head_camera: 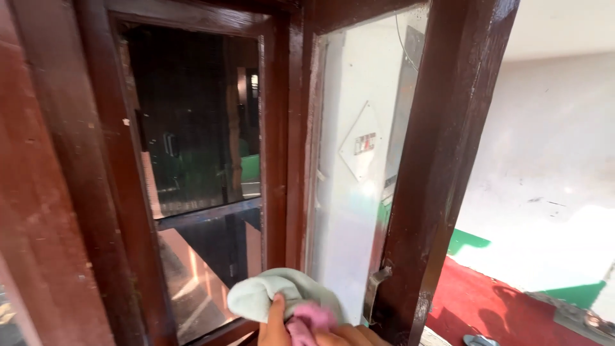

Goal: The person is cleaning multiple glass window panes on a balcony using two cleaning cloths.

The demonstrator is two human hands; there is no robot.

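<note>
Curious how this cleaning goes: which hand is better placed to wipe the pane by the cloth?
Likely the right hand: the only one in view, it grips the cloth at the foot of the glass pane. The left is unseen.

Only one hand shows, at the bottom edge of the frame, a little left of the middle. It is bare: no glove, no ring and no watch can be seen on the part in view. A thumb stands out along its left side, with the knuckles and the back of the hand running off toward the lower right. The picture cuts it off at about the wrist, so no sleeve or cuff is visible. Which hand it is cannot be told for sure. The rest of the person is out of view.
</note>
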